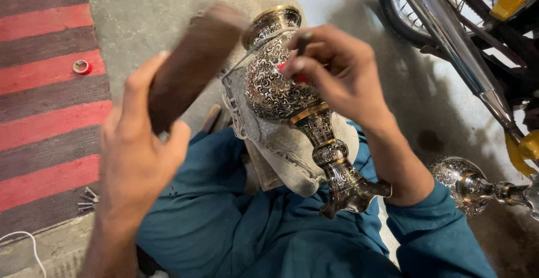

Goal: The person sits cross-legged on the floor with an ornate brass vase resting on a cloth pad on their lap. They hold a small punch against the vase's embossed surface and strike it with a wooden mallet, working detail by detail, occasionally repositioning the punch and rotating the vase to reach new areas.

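Striped rug (pixel 45 104), motorcycle (pixel 466 25), tape roll (pixel 82 67)

Soft, even daylight fills the scene, bright at the top over the pale concrete floor (pixel 140 8). A broad, soft-edged shadow falls on the floor right of the engraved metal vase (pixel 283 81), toward the motorcycle wheel (pixel 401 8). Small highlights glint on the vase's brass bands and on the motorcycle's chrome tube (pixel 455 42). The wooden block (pixel 191 64) in the left hand (pixel 140 149) is smeared by motion blur; the right hand (pixel 342 70) is sharper. Wide-angle stretch bends the edges
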